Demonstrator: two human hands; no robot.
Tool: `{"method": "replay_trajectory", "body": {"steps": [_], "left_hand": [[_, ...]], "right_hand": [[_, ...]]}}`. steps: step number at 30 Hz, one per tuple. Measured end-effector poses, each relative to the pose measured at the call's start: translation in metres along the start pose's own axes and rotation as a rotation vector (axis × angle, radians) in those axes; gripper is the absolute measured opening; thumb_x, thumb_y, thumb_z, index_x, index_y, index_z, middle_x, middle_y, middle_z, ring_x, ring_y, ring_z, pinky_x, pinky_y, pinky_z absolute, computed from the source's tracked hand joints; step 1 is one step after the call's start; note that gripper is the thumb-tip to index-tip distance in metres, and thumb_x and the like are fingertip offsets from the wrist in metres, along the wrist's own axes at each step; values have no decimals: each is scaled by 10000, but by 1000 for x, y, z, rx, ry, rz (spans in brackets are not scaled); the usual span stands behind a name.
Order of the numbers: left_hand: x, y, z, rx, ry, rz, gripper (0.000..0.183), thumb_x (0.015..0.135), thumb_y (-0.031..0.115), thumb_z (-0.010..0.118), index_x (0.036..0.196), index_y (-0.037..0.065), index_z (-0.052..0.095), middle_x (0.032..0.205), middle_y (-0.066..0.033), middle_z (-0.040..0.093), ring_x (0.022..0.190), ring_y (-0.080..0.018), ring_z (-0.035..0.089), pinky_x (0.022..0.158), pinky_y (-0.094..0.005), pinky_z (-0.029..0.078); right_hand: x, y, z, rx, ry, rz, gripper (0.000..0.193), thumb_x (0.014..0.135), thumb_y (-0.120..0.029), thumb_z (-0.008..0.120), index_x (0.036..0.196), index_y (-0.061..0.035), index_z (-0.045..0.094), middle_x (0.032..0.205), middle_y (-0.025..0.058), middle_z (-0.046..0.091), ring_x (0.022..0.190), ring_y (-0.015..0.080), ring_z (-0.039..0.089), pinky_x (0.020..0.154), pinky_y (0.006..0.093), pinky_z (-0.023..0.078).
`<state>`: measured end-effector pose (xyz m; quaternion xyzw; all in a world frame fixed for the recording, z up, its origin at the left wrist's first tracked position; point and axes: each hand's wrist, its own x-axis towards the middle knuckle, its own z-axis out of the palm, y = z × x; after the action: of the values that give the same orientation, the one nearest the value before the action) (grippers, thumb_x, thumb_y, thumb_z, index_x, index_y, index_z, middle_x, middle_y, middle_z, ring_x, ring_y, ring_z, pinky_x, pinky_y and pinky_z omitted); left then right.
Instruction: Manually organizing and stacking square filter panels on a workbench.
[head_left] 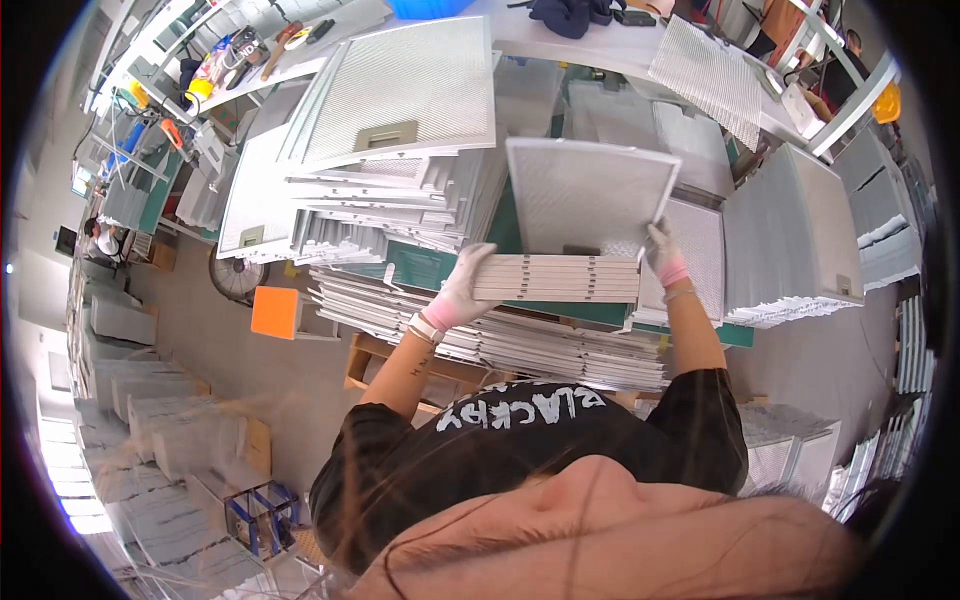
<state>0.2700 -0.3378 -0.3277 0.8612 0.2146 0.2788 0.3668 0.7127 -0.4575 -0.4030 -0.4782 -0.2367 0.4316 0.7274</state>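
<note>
In front of me is a stack of several framed metal mesh filter panels [555, 278], their pale front edges lined up one above another. Its top panel [590, 195] shows grey mesh in a light frame, with a small latch plate at the near edge. My left hand [462, 288], in a white and pink glove, is closed round the left end of the stack. On the right side, my right hand [665, 254], gloved alike, grips the stack's edge near its front corner. Its fingertips are partly hidden.
A taller pile of mesh panels [400, 95] stands to the left on a green surface [425, 262]. More panels lie below my hands [480, 335]. A large row [795, 235] stands right. Left are an orange stool [276, 312] and a wheel-like fan [236, 275]. Behind runs a white bench [545, 38].
</note>
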Motion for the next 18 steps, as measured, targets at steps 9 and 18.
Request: {"method": "replay_trajectory", "body": {"steps": [9, 18], "left_hand": [[4, -20, 8, -193, 61, -119, 1387, 679, 43, 918, 1666, 108, -55, 1733, -169, 102, 1475, -313, 400, 1169, -423, 428], [3, -17, -2, -256, -81, -178, 1216, 709, -15, 870, 1662, 69, 118, 1644, -170, 319, 1512, -280, 342, 1229, -385, 321]], "right_hand": [[21, 69, -33, -603, -494, 242, 398, 946, -62, 614, 1335, 21, 607, 1252, 118, 692, 1134, 201, 641, 1022, 337, 502], [2, 55, -8, -869, -660, 285, 696, 951, -285, 719, 1522, -31, 413, 1463, 192, 547, 1370, 267, 499, 1201, 401, 364]]}}
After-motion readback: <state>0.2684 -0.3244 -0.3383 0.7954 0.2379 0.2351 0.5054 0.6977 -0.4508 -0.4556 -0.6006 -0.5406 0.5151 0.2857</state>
